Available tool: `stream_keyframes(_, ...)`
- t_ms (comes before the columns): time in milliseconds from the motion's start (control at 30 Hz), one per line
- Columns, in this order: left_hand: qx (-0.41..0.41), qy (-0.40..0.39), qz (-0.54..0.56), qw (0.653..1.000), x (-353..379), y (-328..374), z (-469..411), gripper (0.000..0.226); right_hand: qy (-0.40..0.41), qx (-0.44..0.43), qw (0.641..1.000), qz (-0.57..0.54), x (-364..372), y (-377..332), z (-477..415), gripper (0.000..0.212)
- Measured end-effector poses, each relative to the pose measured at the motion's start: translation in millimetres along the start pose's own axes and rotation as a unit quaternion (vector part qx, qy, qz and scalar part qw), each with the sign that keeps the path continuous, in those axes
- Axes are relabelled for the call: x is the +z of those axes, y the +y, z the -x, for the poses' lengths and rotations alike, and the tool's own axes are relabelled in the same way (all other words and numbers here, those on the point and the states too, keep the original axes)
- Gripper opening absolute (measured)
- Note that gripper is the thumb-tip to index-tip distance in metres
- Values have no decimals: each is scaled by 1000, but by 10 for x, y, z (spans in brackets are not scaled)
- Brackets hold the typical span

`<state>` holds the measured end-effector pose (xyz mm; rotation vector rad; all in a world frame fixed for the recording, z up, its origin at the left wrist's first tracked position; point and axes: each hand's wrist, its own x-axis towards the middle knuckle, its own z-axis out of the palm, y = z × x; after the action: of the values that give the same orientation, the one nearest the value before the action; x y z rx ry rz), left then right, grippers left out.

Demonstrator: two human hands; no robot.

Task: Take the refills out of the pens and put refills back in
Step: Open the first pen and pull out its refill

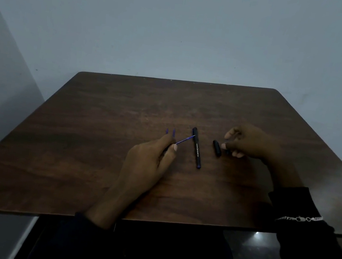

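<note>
While a black pen (196,148) is lying on the wooden counter (103,133), the left hand (150,157) is pinching a thin blue refill (185,141), its tip reaching the pen; the right hand (249,143), grip loosely curled, is hovering beside a black cap (217,148).

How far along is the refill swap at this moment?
Partly done. Two blue pieces stand up past the left hand, likely removed parts. In hand: the left hand pinches a blue refill; the right hand hovers by a black cap. The black pen lies on the table, so reinsertion appears to remain.
</note>
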<state>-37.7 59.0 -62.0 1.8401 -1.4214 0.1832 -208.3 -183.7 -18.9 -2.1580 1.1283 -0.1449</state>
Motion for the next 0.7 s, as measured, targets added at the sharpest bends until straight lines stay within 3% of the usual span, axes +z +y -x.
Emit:
stream_keyframes(367, 9, -1, -15, 1000, 24, -27, 2, 20, 1, -10, 999, -35, 97, -17, 27, 16)
stream_keyframes(700, 6, 7, -1, 1000, 70, -98, -3, 20, 18, 12, 995, -95, 133, 44, 19, 24)
